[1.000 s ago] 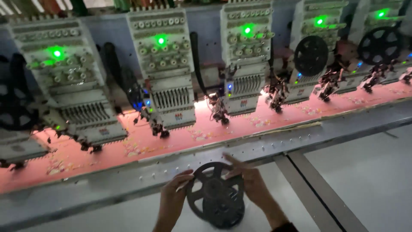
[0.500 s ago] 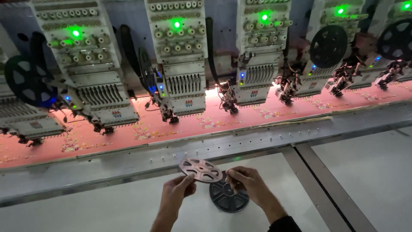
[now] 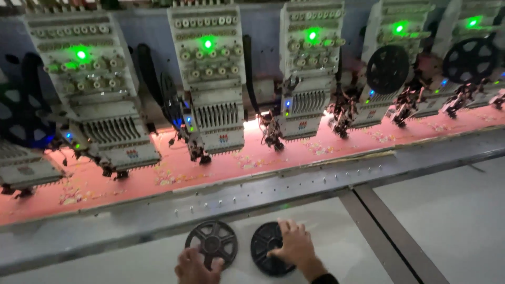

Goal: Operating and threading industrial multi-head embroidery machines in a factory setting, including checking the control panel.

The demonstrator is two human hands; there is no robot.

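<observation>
Two black spoked reel discs lie flat side by side on the grey machine table at the bottom middle of the head view. My left hand [image 3: 193,267] rests its fingers on the near edge of the left disc [image 3: 211,244]. My right hand [image 3: 294,245] lies spread over the right disc [image 3: 270,248], covering its right half. Neither disc is lifted off the table.
A row of embroidery heads [image 3: 211,79] with green lights stands behind a long strip of pink fabric [image 3: 252,158]. Black reels hang on heads at the right [image 3: 387,69] and far left [image 3: 21,113]. A metal rail [image 3: 263,192] runs in front of the fabric.
The single reel held up in both hands has come apart into two discs. Both now lie flat on the table, one under each hand. The view has shifted right.
</observation>
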